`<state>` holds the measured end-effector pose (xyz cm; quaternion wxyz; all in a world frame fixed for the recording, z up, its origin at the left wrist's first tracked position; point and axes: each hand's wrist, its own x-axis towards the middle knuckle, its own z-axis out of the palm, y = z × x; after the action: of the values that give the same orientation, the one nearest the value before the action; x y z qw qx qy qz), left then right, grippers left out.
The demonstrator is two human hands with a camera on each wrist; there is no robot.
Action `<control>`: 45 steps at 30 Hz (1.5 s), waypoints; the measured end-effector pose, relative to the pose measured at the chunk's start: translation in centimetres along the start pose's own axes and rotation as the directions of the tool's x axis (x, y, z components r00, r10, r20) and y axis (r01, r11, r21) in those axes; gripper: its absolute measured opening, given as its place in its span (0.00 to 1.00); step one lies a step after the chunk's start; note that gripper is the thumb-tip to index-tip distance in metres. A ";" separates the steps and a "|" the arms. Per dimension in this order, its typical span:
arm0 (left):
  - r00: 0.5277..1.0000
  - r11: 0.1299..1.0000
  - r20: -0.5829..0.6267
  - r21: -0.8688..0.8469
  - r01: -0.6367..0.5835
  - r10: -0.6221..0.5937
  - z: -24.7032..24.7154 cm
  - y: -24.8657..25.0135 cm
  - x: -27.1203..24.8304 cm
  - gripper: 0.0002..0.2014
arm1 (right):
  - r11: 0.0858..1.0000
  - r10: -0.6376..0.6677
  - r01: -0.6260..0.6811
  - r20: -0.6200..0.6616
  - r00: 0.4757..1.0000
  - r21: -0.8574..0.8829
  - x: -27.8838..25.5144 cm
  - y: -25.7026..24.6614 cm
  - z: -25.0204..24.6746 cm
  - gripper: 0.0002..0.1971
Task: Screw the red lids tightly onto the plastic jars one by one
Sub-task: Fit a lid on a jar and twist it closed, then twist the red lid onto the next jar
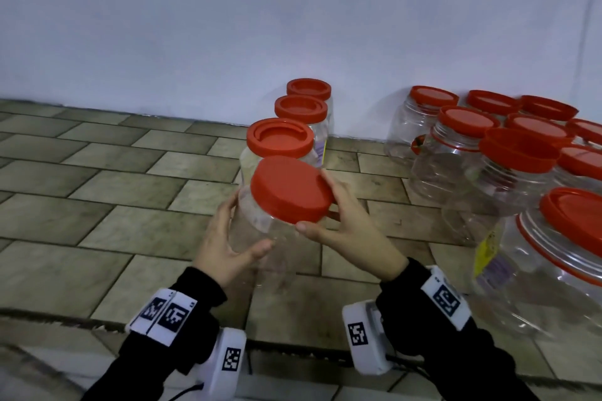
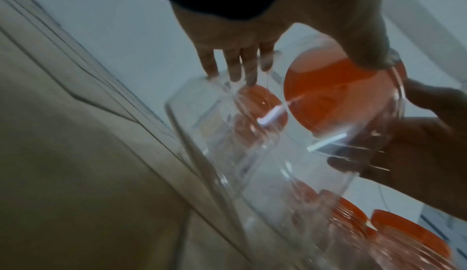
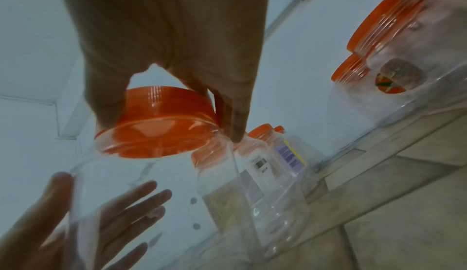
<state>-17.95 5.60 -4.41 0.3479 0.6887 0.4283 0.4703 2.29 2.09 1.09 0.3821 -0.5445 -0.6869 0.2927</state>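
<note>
Right hand (image 1: 351,225) grips red lid (image 1: 291,189) on clear jar (image 1: 257,238) | left hand (image 1: 228,244) cups jar | three capped jars (image 1: 278,137) behind it; I judge the right cluster (image 1: 518,153) remains

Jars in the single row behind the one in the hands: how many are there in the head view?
3. The nearest jar stands just behind the held jar, the middle jar is behind it, and the farthest jar is at the wall. Others may be hidden behind them.
</note>
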 end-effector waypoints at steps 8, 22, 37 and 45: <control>0.985 0.982 0.129 0.165 0.094 -0.116 -3.6 -1.7 1.3 0.63 | 0.989 -0.150 0.150 -0.053 0.987 0.008 2.0 -0.6 2.9 0.42; 0.822 0.697 0.229 0.440 -0.566 0.522 -3.1 6.8 1.7 0.28 | 0.968 -0.133 0.070 -0.258 0.957 -0.242 -3.8 2.3 -4.5 0.30; 0.708 0.759 0.483 0.127 -0.639 0.515 22.3 10.3 1.5 0.26 | 0.761 -0.301 0.038 -0.300 0.906 -0.648 -16.1 5.9 -22.4 0.22; 0.831 0.976 0.521 -0.019 -0.217 0.195 29.2 11.4 0.9 0.54 | 0.721 -0.240 0.074 -0.148 0.959 -0.689 -17.8 10.3 -27.1 0.25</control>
<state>12.81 -0.26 -3.29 0.3835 0.8392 0.2512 0.2924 32.56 -13.17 3.52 0.2569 -0.6150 -0.7417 -0.0751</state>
